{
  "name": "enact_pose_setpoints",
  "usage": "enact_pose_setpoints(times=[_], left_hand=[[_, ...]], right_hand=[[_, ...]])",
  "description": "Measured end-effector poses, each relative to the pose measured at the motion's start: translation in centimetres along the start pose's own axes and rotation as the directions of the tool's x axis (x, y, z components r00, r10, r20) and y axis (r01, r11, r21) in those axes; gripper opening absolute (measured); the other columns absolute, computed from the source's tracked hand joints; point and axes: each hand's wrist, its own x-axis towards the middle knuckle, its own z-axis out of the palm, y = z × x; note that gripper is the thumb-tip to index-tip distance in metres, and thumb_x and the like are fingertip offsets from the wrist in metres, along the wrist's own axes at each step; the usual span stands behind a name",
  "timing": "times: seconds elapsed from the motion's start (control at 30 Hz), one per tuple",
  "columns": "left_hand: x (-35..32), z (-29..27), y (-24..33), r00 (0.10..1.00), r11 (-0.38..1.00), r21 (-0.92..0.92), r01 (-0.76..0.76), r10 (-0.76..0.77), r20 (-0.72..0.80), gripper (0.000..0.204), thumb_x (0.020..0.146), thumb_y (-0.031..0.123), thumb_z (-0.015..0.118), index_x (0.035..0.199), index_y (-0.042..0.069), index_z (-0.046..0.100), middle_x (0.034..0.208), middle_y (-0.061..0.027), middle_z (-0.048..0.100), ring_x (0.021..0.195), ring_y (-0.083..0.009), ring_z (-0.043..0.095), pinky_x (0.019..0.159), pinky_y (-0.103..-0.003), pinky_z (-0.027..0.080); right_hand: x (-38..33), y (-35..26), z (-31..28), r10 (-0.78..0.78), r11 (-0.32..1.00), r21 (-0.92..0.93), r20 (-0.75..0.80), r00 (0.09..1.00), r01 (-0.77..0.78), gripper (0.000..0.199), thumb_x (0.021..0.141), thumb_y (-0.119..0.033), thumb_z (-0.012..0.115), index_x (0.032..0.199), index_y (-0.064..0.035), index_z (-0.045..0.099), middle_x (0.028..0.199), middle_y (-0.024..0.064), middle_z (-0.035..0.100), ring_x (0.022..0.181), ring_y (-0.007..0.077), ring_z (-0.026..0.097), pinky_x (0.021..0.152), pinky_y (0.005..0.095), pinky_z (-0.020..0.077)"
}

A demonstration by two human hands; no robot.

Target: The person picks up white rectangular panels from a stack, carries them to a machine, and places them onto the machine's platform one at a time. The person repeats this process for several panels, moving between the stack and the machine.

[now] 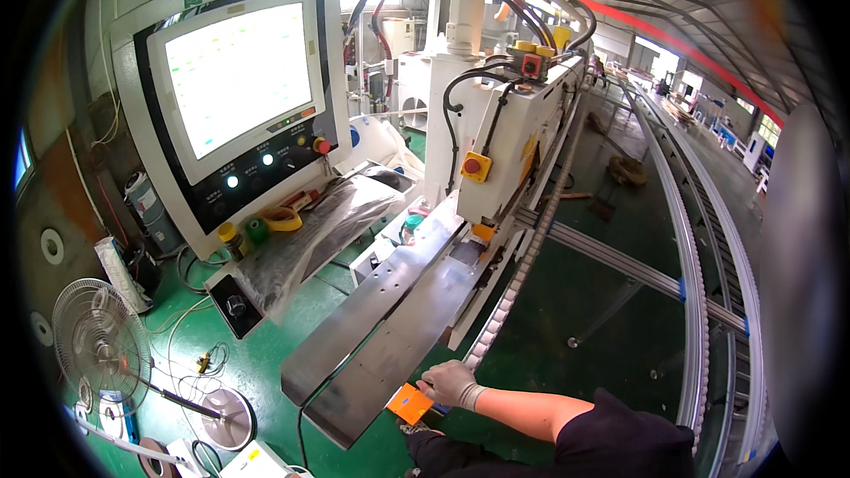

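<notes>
My right hand (452, 385), in a pale glove, reaches in from the lower right with its fingers curled closed. They meet the upper right edge of a small flat orange piece (410, 404), which appears to be in their grip; the fingertips are partly hidden. This piece sits beside the near end of a long metal machine table (381, 336) with a slot along its length. Whether the two touch, I cannot tell. My left hand is out of view.
A control panel with a bright screen (237, 80) stands at left, above a plastic-covered shelf (319, 221) holding tape and jars. A red stop button (474, 166) is on the machine. A roller conveyor (691, 301) runs along the right. A fan (102, 345) and cables lie lower left.
</notes>
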Motion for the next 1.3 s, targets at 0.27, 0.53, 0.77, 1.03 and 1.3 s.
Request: enact_pose_setpoints(times=[0.27,0.53,0.77,1.03,1.3], left_hand=[[2.0,-3.5,-1.0,0.995,0.989,0.144,0.021,-0.035,0.092,0.031,0.094,0.034,0.06,0.104,0.012,0.079,0.111,-0.0093,0.076,0.104,-0.0255,0.072,0.077,-0.044,0.058],[-0.1,-9.2,-1.7,0.995,0.998,-0.067,0.02,-0.013,0.103,0.053,0.101,0.053,0.046,0.111,0.011,0.076,0.119,-0.0118,0.073,0.113,-0.032,0.068,0.09,-0.046,0.056],[1.5,-10.9,-2.8,0.976,0.993,-0.116,-0.033,0.057,0.209,0.055,0.097,0.056,0.048,0.117,0.012,0.075,0.126,-0.0124,0.07,0.119,-0.0326,0.065,0.095,-0.047,0.052],[-2.0,-13.8,-2.7,0.978,0.99,-0.128,0.066,-0.039,0.204,0.059,0.095,0.059,0.049,0.118,0.011,0.074,0.127,-0.0132,0.069,0.121,-0.0328,0.064,0.097,-0.049,0.051],[-0.7,-14.3,-3.4,0.963,0.992,-0.126,0.007,0.027,0.268,0.064,0.092,0.064,0.051,0.119,0.01,0.074,0.129,-0.0142,0.068,0.123,-0.0355,0.062,0.102,-0.049,0.047]], right_hand=[[0.3,-0.5,-0.3,0.02,0.999,-0.026,0.042,0.999,-0.019,0.04,0.096,-0.042,0.052,0.079,-0.0105,0.071,0.081,0.0086,0.072,0.08,0.0306,0.07,0.071,0.0451,0.0548],[0.4,-0.7,-0.6,0.043,0.998,-0.042,0.065,0.997,-0.04,0.039,0.096,-0.041,0.053,0.081,-0.0112,0.072,0.082,0.0101,0.072,0.079,0.0315,0.07,0.071,0.0465,0.0544],[0.5,-0.6,-0.1,0.046,0.995,-0.095,0.06,0.997,-0.04,0.039,0.094,-0.042,0.055,0.075,-0.0109,0.069,0.075,0.0101,0.069,0.073,0.0326,0.069,0.068,0.0472,0.0522],[0.3,-1.0,0.1,0.032,0.993,-0.116,0.024,0.999,-0.029,0.04,0.094,-0.042,0.055,0.074,-0.0106,0.07,0.074,0.0104,0.069,0.072,0.0318,0.069,0.067,0.0463,0.0528],[0.4,0.0,0.1,0.047,0.994,-0.097,0.003,0.999,-0.046,0.038,0.092,-0.042,0.057,0.075,-0.0106,0.071,0.072,0.0111,0.068,0.071,0.0324,0.069,0.067,0.0465,0.0535]])
